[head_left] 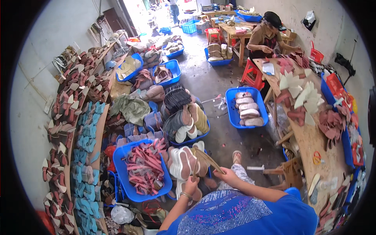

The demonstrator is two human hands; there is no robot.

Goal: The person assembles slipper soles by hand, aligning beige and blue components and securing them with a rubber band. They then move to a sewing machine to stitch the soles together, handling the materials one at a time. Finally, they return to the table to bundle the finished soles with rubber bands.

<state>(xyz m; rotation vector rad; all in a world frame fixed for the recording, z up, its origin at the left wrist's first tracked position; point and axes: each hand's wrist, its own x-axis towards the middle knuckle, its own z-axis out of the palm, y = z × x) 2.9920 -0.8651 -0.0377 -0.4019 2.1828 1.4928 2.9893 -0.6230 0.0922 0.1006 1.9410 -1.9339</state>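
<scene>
My left hand is closed around the lower end of a thin tan shoe sole, seen almost edge-on. In my right hand, the fingers grip the near end of another long tan sole, tilted up to the left. The two soles lean close together at their far ends; whether they touch I cannot tell. Just beyond my left hand stand stacked white-edged soles, with brown ones beside them. A blue tub full of pink strips sits left of my hands.
Ahead, a blue bin holds a row of pale soles. A wooden bench with pink and cream pieces runs along the right, where a co-worker sits. Shelves of blue and maroon shoe parts line the left.
</scene>
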